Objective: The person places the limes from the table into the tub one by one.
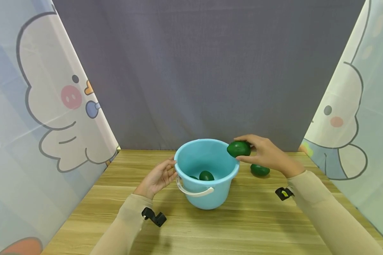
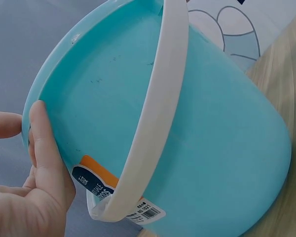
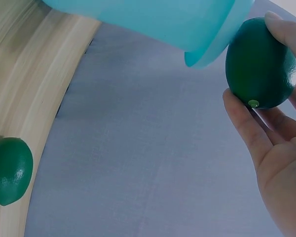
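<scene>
A light blue bucket (image 1: 207, 194) with a white handle (image 1: 196, 193) stands upright on the table. My left hand (image 1: 159, 178) pinches its left rim, with fingers on both sides of the edge in the left wrist view. Over the bucket's right rim, my right hand (image 1: 263, 152) holds a glossy dark green avocado (image 1: 238, 149) between thumb and fingers. Its small pale stem spot shows in the right wrist view. Inside the bucket lies another avocado (image 1: 206, 175), with part of one more beside it, mostly hidden by the front rim.
One more loose avocado (image 1: 260, 170) lies on the wood-grain table (image 1: 242, 226), right of the bucket and below my right hand. A grey curtain (image 1: 207, 71) hangs behind the table. Cartoon-printed cloths (image 1: 60, 148) flank both sides. On the bucket's side is a label (image 2: 96, 180).
</scene>
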`<state>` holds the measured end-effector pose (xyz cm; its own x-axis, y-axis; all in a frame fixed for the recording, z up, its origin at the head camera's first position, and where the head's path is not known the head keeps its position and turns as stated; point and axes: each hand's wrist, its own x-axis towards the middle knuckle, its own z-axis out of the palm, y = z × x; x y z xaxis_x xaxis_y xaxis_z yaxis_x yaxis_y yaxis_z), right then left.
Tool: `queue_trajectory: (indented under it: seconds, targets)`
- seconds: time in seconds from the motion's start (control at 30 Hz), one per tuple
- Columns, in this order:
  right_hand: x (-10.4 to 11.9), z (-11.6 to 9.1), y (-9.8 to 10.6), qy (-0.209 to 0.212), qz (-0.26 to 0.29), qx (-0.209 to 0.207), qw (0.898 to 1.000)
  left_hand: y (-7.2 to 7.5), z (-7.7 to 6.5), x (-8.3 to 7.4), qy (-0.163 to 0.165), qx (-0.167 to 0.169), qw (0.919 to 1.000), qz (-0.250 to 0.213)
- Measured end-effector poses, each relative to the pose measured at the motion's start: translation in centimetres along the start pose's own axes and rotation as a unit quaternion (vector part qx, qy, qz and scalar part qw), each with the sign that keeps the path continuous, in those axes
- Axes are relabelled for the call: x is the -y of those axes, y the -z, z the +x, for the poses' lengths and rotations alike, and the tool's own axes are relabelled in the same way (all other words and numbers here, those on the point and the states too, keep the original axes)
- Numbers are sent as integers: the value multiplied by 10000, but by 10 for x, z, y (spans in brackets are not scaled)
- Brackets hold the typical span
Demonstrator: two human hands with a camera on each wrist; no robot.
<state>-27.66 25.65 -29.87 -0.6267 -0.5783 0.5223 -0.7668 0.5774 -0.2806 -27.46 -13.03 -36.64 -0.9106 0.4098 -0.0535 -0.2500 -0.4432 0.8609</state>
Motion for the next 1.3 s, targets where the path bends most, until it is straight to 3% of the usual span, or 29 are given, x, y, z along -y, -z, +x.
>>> queue_trajectory:
  seconds: [0.17,0.83,1.3]
  targets:
    - [3,5,-3,-140,118,83,9998,0,0,0,-1,-25,10000,19]
    - [12,23,-16,131,335,171,9992,0,0,0,12,48,10000,-55]
    - [14,30,-27,41,390,340,9987,0,0,-1,16,-15,10000,-19]
